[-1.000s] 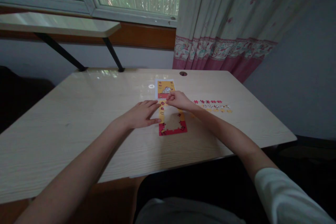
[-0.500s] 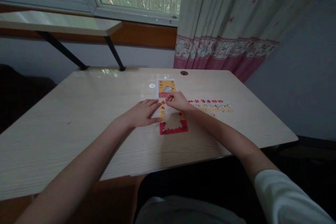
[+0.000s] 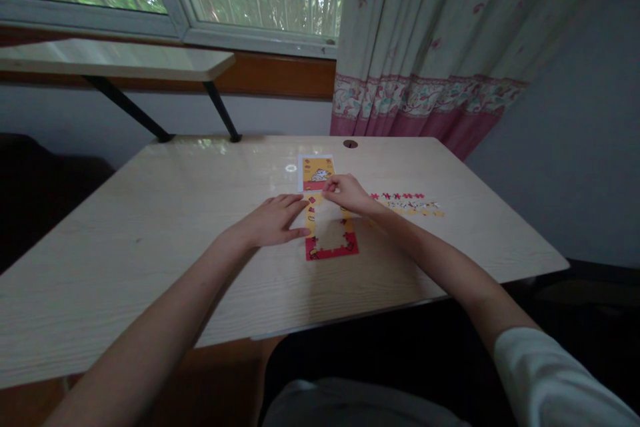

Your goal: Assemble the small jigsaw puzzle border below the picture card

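Observation:
A jigsaw puzzle border (image 3: pixel 331 254), yellow above and red below, lies on the desk with bare wood showing inside it. My left hand (image 3: pixel 270 220) is open, fingers spread, with its fingertips on the border's left side. At the top of the border, my right hand (image 3: pixel 347 192) is closed in a pinch. Whatever is between those fingertips is hidden. Just beyond sits a reference picture (image 3: pixel 317 167) of a white animal on yellow and red, its lower right corner partly covered by the right hand. Loose puzzle pieces (image 3: pixel 413 205) lie in rows right of the right wrist.
The pale wooden desk (image 3: pixel 210 180) has a raised shelf (image 3: pixel 120 59) on black legs at its back left. A round cable hole (image 3: pixel 351 144) is near the back edge. Behind stand a window and a floral curtain (image 3: pixel 400 80).
My right hand has shifted slightly right along the top of the border, still pinched. The left hand keeps its place on the left side. The view has tilted up a little.

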The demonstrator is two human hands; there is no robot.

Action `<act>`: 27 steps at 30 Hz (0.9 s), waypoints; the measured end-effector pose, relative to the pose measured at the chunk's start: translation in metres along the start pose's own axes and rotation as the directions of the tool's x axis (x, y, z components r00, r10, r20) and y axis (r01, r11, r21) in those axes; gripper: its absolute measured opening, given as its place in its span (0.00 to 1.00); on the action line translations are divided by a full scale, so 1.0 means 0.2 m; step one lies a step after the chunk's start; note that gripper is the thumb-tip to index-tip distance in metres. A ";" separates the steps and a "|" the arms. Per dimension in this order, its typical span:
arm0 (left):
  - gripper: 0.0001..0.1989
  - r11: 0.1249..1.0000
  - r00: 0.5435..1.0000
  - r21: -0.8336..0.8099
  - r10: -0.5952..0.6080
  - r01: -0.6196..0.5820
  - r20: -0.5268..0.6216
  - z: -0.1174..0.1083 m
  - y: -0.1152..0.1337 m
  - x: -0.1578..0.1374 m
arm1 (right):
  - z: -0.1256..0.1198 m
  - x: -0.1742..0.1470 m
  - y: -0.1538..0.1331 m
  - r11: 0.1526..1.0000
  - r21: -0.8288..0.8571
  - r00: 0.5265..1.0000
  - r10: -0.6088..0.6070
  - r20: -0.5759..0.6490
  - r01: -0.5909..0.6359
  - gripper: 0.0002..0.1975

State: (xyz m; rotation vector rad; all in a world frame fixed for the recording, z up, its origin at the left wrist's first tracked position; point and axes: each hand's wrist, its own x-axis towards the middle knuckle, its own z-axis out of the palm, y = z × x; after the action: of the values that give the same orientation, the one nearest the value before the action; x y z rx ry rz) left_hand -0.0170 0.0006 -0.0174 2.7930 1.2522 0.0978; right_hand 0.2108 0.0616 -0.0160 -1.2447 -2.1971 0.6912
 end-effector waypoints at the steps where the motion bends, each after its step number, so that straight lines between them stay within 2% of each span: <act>1: 0.38 1.000 1.000 -0.005 0.002 -0.002 -0.001 0.00 0.00 0.00 | -0.03 -0.01 0.00 1.000 -0.013 1.000 -0.015 -0.011 0.014 0.06; 4: 0.37 1.000 1.000 -0.014 0.018 -0.018 -0.019 0.00 0.00 0.00 | -0.08 -0.05 0.01 0.986 -0.146 0.996 -0.082 -0.024 0.078 0.07; 8: 0.34 1.000 0.998 0.007 0.020 -0.020 -0.052 0.02 0.00 0.02 | -0.08 -0.11 0.00 0.910 -0.356 0.976 -0.184 0.115 0.213 0.11; 11: 0.31 1.000 0.997 0.018 0.009 -0.007 -0.071 0.04 0.01 0.04 | -0.05 -0.14 -0.02 0.853 -0.465 0.968 -0.170 0.183 0.237 0.15; 17: 0.28 1.000 0.996 0.030 0.003 0.000 -0.084 0.03 0.02 0.05 | -0.04 -0.15 -0.05 0.794 -0.552 0.965 -0.169 0.202 0.255 0.17; 24: 0.22 0.987 0.997 0.156 -0.021 0.034 -0.080 -0.02 0.09 0.08 | -0.01 -0.18 -0.08 0.626 -0.692 0.932 -0.269 0.243 0.360 0.17; 27: 0.22 0.980 0.997 0.194 -0.020 0.034 -0.076 -0.03 0.10 0.09 | 0.00 -0.19 -0.08 0.599 -0.708 0.926 -0.280 0.252 0.374 0.16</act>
State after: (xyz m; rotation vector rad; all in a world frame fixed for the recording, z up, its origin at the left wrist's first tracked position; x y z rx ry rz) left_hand 0.0090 0.0004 -0.0094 2.9609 1.3872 0.0818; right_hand 0.2177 0.0216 -0.0132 -1.0776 -2.8327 -0.3806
